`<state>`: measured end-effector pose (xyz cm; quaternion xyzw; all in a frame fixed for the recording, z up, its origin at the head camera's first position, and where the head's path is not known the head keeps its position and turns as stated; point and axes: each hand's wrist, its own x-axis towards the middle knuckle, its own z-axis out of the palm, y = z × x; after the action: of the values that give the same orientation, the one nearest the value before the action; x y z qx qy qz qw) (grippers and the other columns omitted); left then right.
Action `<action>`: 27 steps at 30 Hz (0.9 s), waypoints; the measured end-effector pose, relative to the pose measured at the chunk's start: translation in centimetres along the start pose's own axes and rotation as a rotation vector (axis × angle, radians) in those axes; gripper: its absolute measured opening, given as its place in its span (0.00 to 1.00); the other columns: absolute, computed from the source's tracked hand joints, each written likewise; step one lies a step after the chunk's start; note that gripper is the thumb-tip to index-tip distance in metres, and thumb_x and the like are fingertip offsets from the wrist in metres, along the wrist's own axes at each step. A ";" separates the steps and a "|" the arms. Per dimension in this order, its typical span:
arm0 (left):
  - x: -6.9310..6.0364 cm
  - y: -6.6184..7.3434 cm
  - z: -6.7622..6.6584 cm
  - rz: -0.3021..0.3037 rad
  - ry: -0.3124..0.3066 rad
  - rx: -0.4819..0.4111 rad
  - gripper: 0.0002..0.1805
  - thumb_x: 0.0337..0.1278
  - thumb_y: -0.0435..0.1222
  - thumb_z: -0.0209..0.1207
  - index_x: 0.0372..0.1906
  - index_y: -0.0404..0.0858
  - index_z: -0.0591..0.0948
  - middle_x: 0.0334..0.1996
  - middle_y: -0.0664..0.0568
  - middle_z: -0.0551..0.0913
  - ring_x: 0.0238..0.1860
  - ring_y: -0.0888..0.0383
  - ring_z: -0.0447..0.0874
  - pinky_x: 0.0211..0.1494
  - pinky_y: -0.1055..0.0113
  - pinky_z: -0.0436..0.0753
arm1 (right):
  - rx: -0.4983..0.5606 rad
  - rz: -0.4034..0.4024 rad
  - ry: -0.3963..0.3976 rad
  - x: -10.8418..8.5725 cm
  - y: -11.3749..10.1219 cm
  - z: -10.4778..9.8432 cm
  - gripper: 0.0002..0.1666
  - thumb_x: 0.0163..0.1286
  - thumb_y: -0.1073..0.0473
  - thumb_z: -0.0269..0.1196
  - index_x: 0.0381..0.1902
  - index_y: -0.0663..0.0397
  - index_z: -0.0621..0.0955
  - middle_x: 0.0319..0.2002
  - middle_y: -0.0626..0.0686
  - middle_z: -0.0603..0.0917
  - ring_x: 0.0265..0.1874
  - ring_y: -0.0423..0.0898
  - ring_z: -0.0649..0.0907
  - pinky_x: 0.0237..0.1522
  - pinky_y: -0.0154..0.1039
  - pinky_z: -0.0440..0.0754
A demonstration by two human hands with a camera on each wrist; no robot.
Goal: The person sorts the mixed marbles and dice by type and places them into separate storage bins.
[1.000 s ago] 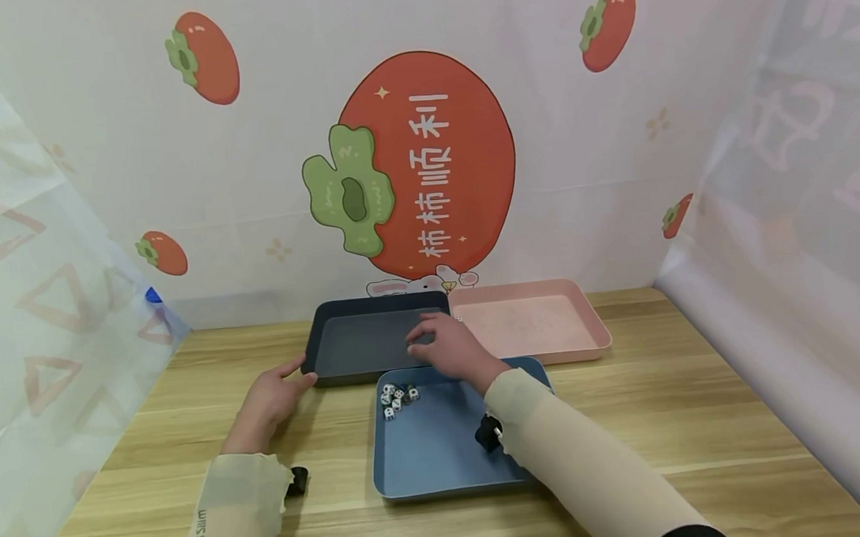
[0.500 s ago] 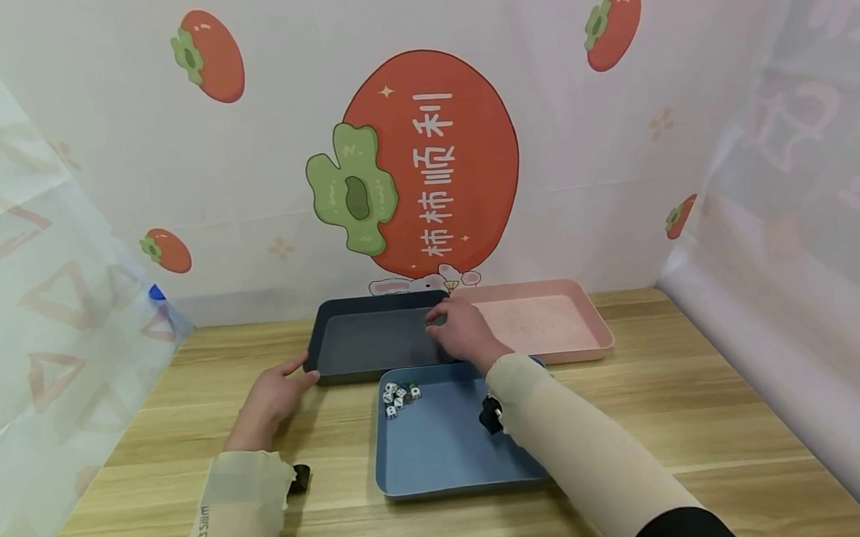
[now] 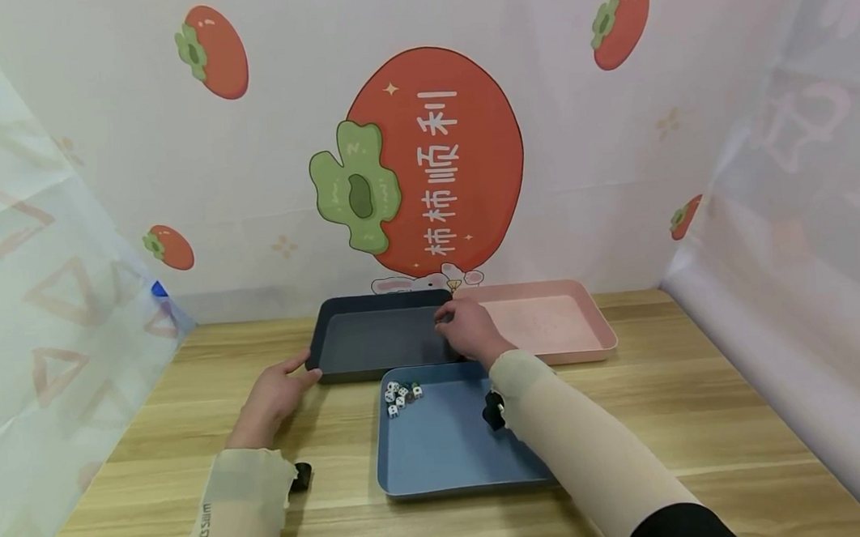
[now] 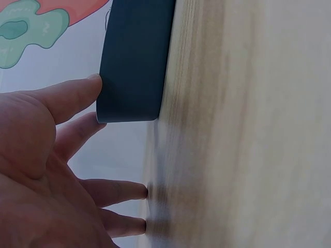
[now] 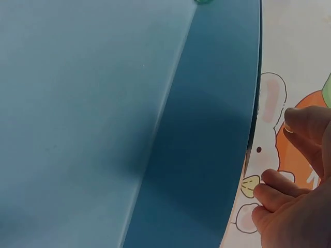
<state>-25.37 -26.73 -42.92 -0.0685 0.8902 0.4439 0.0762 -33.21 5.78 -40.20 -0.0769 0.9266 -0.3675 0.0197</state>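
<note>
My left hand (image 3: 276,394) is at the near left corner of a dark grey tray (image 3: 384,375). Its thumb and index finger touch the corner's outer walls, as the left wrist view shows, while the other fingers reach down towards the table. My right hand (image 3: 472,329) is above the seam between the dark tray and a pink tray (image 3: 602,324). Its thumb and index tips come close together; whether a small thing lies between them I cannot tell. A blue tray (image 3: 459,489) in front holds several white dice (image 3: 400,402) and a few darker ones at its far left corner.
The pink tray stands against the dark tray's right side, and the blue tray sits just in front of both. A wooden table (image 3: 702,449) bears all the trays. Behind them hangs a white backdrop (image 3: 270,147) with persimmon prints, and sheets close off both sides.
My right hand has moved right and slightly away, from over the dark tray to its seam with the pink tray. The left hand stays at the dark tray's corner. The dice look unmoved.
</note>
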 end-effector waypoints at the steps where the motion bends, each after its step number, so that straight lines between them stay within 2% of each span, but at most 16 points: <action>1: 0.0 0.0 0.0 0.001 0.002 0.005 0.36 0.73 0.47 0.55 0.79 0.45 0.58 0.76 0.33 0.49 0.75 0.32 0.41 0.72 0.36 0.49 | -0.003 0.005 0.001 0.0 0.0 0.0 0.15 0.73 0.57 0.64 0.54 0.53 0.85 0.52 0.52 0.80 0.44 0.50 0.77 0.40 0.42 0.84; 9: 0.1 0.0 0.0 -0.007 0.001 0.008 0.36 0.73 0.48 0.55 0.79 0.46 0.58 0.77 0.34 0.49 0.75 0.32 0.41 0.72 0.36 0.49 | 0.022 0.024 0.044 0.1 -0.2 -0.2 0.17 0.74 0.58 0.62 0.58 0.52 0.83 0.56 0.53 0.79 0.50 0.51 0.78 0.51 0.48 0.82; 18: 0.2 -0.1 0.0 -0.004 0.005 0.012 0.36 0.73 0.48 0.55 0.79 0.46 0.58 0.77 0.33 0.49 0.75 0.32 0.41 0.72 0.36 0.49 | 0.052 0.051 0.050 0.1 0.0 -0.4 0.18 0.75 0.58 0.62 0.59 0.52 0.83 0.59 0.53 0.77 0.50 0.50 0.77 0.50 0.46 0.83; 23: 0.1 0.0 0.0 -0.005 0.007 0.012 0.36 0.73 0.47 0.55 0.79 0.45 0.59 0.76 0.32 0.49 0.75 0.31 0.41 0.72 0.36 0.49 | 0.037 0.039 0.055 0.2 0.1 -0.6 0.17 0.75 0.58 0.62 0.58 0.53 0.83 0.58 0.52 0.79 0.53 0.50 0.76 0.56 0.48 0.80; 27: 0.2 0.0 0.0 -0.011 0.006 0.005 0.36 0.72 0.47 0.56 0.79 0.46 0.59 0.76 0.32 0.49 0.75 0.31 0.41 0.72 0.36 0.49 | 0.030 0.055 0.053 0.4 0.3 -0.7 0.18 0.75 0.56 0.62 0.59 0.52 0.83 0.58 0.51 0.79 0.53 0.49 0.76 0.55 0.47 0.81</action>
<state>-25.54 -26.73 -42.91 -0.0748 0.8911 0.4411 0.0761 -33.70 6.40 -39.93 -0.0413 0.9230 -0.3825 0.0062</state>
